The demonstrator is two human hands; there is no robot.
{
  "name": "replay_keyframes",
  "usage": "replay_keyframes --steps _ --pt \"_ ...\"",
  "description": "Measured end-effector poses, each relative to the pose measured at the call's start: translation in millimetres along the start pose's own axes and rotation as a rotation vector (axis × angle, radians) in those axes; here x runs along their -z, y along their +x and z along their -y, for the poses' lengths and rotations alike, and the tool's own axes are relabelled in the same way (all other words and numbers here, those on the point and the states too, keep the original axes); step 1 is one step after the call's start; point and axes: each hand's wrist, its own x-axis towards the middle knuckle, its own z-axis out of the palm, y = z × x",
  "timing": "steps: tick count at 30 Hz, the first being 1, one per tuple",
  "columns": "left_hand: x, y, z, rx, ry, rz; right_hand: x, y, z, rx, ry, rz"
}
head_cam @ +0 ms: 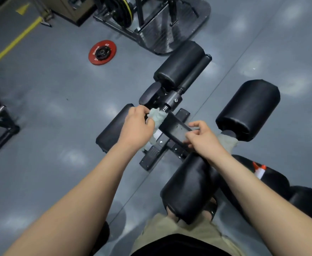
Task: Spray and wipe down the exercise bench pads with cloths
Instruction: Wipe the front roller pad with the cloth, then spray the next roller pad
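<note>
The left hand (139, 124) grips a crumpled pale grey-green cloth (157, 117) against the black metal bench frame (177, 126), at the centre among the black vinyl roller pads (247, 109). Just right of it, the right hand (203, 139) pinches the frame's flat bar with curled fingers. A second pale cloth (227, 142) shows beyond its wrist. A red weight plate (102, 52) lies far left.

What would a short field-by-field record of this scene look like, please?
left hand: grips cloth against the frame
right hand: fingers curled on the frame's flat bar
second cloth: at the near end of the right pad
floor: red plate lies flat, apart from the bench
pads wiped: cannot tell
</note>
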Motion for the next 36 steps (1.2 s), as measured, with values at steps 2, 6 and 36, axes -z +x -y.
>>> replay_keyframes --steps 2,6,36 --pt "-10.8 -7.1 -15.9 -0.044 0.006 -0.127 20.6 -3.4 -6.2 0.029 0.05 -0.093" --pt "-40.6 -19.3 -61.5 -0.257 -0.019 -0.182 69.5 -14.8 -28.6 0.057 0.112 -0.268" --pt "-142.3 -41.7 -133.1 -0.166 0.06 0.461 185.0 -56.5 -142.6 0.182 -0.22 -0.545"
